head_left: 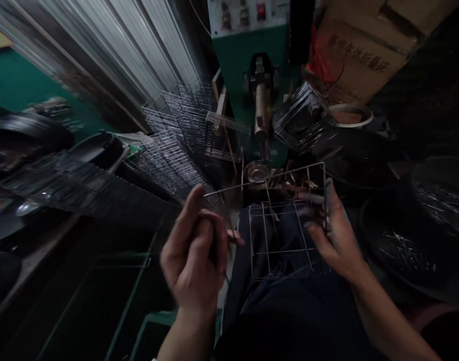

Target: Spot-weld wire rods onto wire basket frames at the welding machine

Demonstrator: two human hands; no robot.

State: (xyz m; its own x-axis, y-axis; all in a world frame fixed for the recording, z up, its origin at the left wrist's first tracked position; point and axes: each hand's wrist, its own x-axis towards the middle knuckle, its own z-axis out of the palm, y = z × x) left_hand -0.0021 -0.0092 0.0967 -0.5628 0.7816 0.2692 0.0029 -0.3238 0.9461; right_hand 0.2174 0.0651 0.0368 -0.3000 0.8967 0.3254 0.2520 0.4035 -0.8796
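Your right hand [336, 230] half-closed on one wire frame [297, 169], your left hand [195, 250] curled at its other end.
Count two hands and one frame, spanning between them above your lap [300, 306]; one gridded wire section [266, 240] hangs just below, and you cannot tell whether it is joined. Your right fingers and thumb grasp the side wire; your left index finger points up, the others bent, blur hiding whether they grip. Beyond are one green machine [233, 55] and one small metal dish [257, 171].
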